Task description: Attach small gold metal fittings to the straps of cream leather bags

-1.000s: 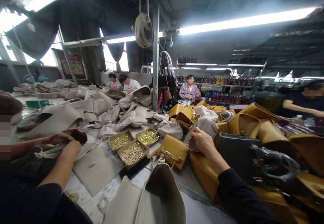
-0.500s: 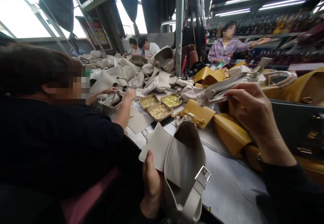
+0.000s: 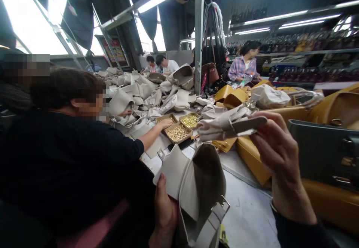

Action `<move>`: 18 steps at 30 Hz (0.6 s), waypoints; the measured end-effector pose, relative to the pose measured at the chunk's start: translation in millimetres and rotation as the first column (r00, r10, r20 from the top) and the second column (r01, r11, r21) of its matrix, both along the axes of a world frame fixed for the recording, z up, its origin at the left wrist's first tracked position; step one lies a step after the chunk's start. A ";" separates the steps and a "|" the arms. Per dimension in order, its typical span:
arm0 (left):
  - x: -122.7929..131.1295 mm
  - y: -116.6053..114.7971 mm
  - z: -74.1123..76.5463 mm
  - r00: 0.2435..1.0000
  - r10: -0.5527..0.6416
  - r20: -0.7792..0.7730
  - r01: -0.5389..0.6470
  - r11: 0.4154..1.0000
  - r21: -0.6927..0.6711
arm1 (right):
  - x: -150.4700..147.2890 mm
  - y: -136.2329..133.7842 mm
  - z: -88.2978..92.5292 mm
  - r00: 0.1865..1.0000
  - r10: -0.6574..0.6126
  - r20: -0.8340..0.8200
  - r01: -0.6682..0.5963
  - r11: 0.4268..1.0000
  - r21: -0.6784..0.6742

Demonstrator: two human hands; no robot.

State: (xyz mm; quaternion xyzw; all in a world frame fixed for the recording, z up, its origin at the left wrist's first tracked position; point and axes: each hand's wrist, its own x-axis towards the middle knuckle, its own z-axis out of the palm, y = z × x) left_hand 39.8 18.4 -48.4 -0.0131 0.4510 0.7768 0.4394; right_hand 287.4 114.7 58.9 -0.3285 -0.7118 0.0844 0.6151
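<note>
My left hand [image 3: 165,208] grips a light beige handbag [image 3: 206,177] by its side, the thumb lying over the raised flap. The bag's mouth gapes open, and a strap with a metal buckle [image 3: 223,205] hangs at its near side. Up to the right, my right hand [image 3: 276,145] pinches the end of a taupe strap piece [image 3: 249,126]. A pale cloth bundle [image 3: 215,126] hangs with that strap, above the table and beyond the bag. Whether the strap and the bundle are one piece I cannot tell.
Shallow cardboard trays [image 3: 183,139] of small gold pieces stand mid-table. A co-worker's hand [image 3: 166,123] on the left reaches over one. Beige bag parts [image 3: 143,87] are heaped behind. Mustard bags [image 3: 252,158] and a dark green bag [image 3: 316,151] lie right. A metal post [image 3: 198,39] rises beyond.
My right hand has moved down, bringing the strap and cloth bundle nearer the beige bag. The co-worker's arm has swung over to the trays. My left hand keeps its hold.
</note>
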 end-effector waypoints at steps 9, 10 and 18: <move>-0.5 1.6 -4.9 0.998 -0.057 0.002 0.057 0.998 -0.012 | -5.0 -22.7 -22.5 0.994 0.091 0.057 -0.085 0.993 -0.087; -0.4 1.6 -5.4 0.998 -0.055 -0.017 0.055 0.998 -0.005 | -5.5 -22.4 -23.3 0.993 0.097 0.065 -0.091 0.992 -0.083; -16.9 41.1 34.3 0.943 -0.077 -0.323 0.105 0.992 0.071 | -15.0 -24.2 -22.4 0.987 0.099 0.126 -0.096 0.995 -0.031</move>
